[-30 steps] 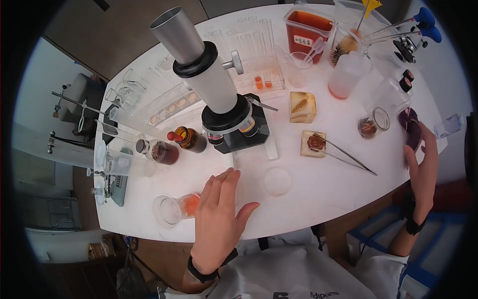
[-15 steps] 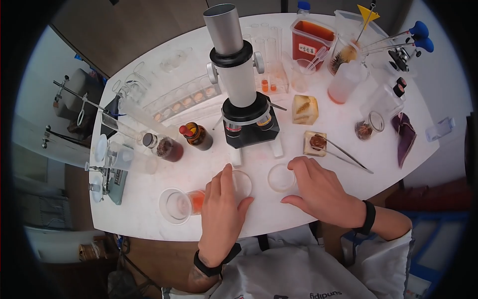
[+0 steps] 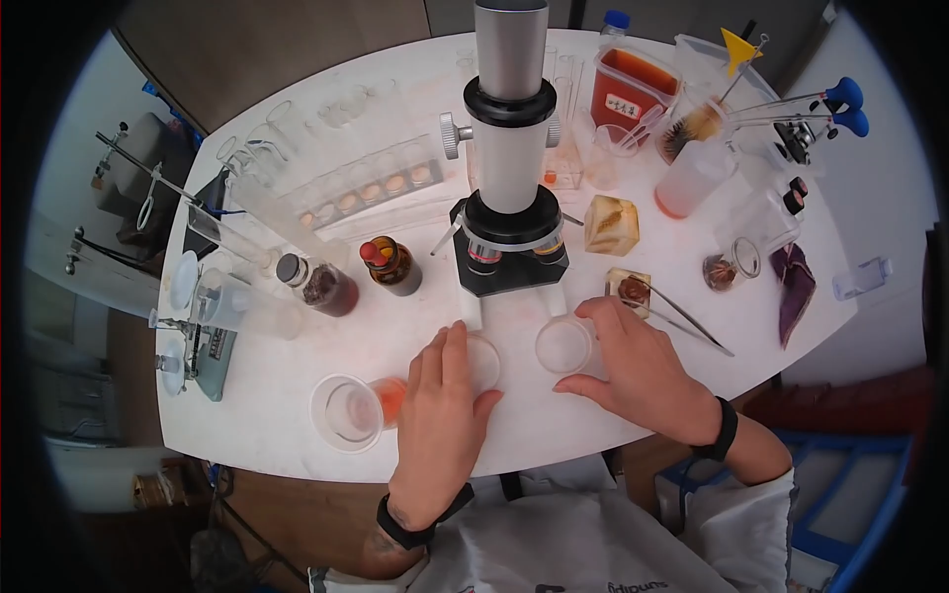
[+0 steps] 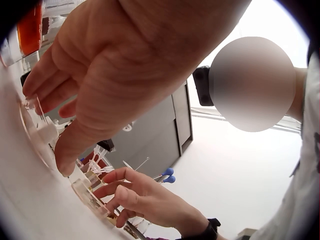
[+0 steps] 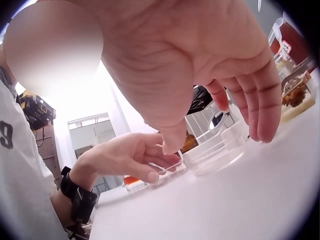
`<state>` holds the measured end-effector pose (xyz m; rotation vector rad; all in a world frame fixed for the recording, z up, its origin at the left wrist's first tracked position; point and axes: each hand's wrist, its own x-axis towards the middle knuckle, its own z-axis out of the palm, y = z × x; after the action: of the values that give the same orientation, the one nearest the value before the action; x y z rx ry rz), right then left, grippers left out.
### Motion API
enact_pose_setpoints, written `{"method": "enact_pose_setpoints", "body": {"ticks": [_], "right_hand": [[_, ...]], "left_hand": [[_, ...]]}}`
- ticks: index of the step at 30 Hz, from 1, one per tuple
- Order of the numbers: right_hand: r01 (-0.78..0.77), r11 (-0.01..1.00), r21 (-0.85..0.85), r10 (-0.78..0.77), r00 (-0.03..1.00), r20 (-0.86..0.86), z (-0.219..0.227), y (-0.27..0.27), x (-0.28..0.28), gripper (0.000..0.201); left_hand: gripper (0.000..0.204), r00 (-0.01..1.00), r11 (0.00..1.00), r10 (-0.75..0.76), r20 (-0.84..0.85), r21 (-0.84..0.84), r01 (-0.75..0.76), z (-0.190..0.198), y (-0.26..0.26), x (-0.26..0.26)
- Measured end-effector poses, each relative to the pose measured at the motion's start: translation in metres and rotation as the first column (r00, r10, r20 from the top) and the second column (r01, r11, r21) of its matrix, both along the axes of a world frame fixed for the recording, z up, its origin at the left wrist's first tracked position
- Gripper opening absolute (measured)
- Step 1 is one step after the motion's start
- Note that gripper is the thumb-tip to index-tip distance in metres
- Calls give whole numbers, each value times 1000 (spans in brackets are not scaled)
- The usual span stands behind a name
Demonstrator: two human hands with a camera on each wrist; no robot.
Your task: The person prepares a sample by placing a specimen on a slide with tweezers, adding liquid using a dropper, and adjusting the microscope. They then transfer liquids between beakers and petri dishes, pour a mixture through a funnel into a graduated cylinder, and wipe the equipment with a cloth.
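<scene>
Two shallow clear round dishes lie side by side near the table's front edge. Beside the left petri dish (image 3: pixel 484 364) rests my left hand (image 3: pixel 435 420), its fingers fairly straight along the far side and its thumb toward the near side. The right petri dish (image 3: pixel 563 345) sits between the spread thumb and fingers of my right hand (image 3: pixel 643 374). In the right wrist view that dish (image 5: pixel 215 159) stands flat on the white table under the palm, the fingers spread loosely about it. From the left wrist, the left fingertips (image 4: pixel 34 89) show right at their dish's rim.
A microscope (image 3: pixel 514 222) stands just beyond the dishes. Left of my left hand are a clear cup (image 3: pixel 346 420) and an orange-filled container (image 3: pixel 390 400). Tweezers (image 3: pixel 697 329) lie on a specimen block beside my right hand. Brown bottles (image 3: pixel 391 267) stand at left.
My right hand has come from the purple piece at the far right to the right dish. My left hand stays by its dish. The head view has turned, shifting the microscope rightward.
</scene>
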<state>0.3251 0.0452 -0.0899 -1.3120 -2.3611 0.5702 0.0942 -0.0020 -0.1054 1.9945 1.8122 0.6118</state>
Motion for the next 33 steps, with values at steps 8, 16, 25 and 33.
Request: {"method": "enact_pose_setpoints", "body": {"ticks": [8, 16, 25, 33], "right_hand": [[64, 820, -568, -362, 827, -429, 21, 55, 8, 31], [-139, 634, -761, -505, 671, -544, 15, 75, -3, 25], [-222, 596, -772, -529, 615, -585, 8, 81, -2, 22], [-225, 627, -746, -522, 589, -617, 11, 75, 0, 21]], "left_hand": [[73, 998, 976, -10, 63, 216, -4, 9, -1, 5], [30, 937, 987, 35, 347, 134, -87, 22, 7, 11], [35, 136, 896, 383, 914, -403, 184, 24, 34, 24], [26, -18, 891, 443, 896, -438, 120, 7, 47, 31]]}}
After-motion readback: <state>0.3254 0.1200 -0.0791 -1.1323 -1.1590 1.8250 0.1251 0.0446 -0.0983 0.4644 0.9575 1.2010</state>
